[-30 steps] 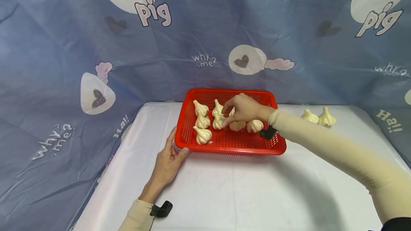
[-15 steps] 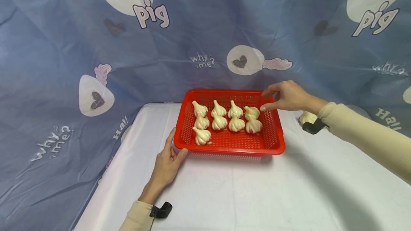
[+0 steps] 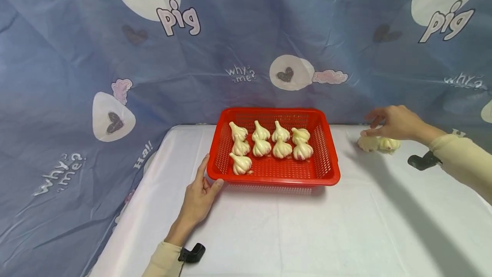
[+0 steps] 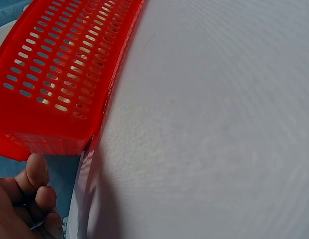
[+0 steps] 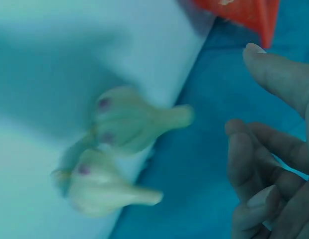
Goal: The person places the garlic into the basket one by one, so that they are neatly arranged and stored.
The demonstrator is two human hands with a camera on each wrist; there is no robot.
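A red plastic basket [image 3: 269, 180] with slotted walls holds several garlic bulbs [image 3: 262, 148] in short columns. My left hand [image 3: 199, 200] rests at its front left corner, the index finger along the left side and the thumb at the front rim. In the left wrist view, fingertips [image 4: 39, 171] lie right by the basket's corner. Over to the right, my right hand [image 3: 399, 123] hovers with relaxed fingers, thumb apart, holding nothing. Beneath it two garlic bulbs [image 3: 389, 144] lie side by side on the table, blurred in the right wrist view, their stems toward the table's edge.
A white cloth [image 3: 280, 225] covers the table. Behind it hangs a blue printed curtain [image 3: 215, 33], which also runs along the left side. The basket stands near the table's back edge.
My right hand has let go of a garlic bulb in the basket and moved right, out over the two loose bulbs. The left hand has stayed at the basket's corner.
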